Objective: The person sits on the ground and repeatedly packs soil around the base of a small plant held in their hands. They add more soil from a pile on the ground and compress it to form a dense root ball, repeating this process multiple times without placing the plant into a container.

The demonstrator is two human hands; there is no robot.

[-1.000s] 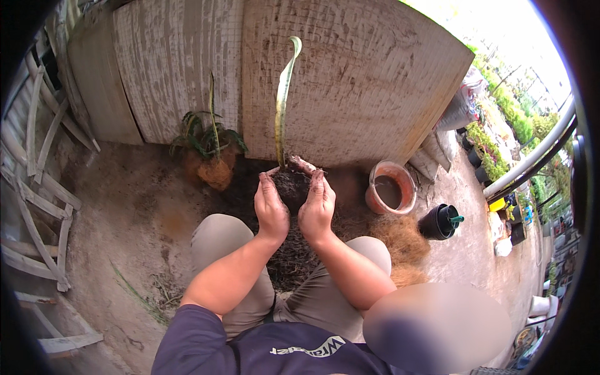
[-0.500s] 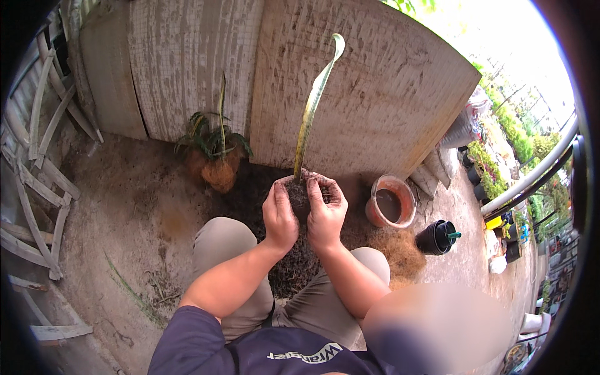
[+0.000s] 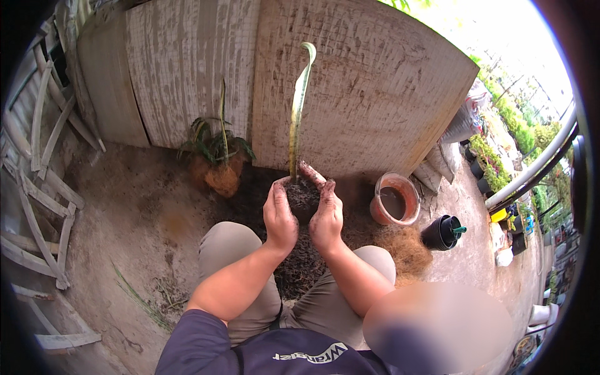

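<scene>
My camera sits on my head, looking down and ahead. My navy cloth shirt [image 3: 281,342] is nearest, my dirty bare left hand [image 3: 280,217] and right hand [image 3: 327,219] are close, in the middle, and a flat brown board [image 3: 362,87] is far. On the right it sees out to leafy green plants [image 3: 492,164].

A variegated leaf [image 3: 297,109] stands upright in a dark soil ball [image 3: 304,195].

Green leaf [image 3: 296,112], seemingly yellow-edged, dark soil [image 3: 302,196], reddish-orange bucket [image 3: 379,211]
</scene>
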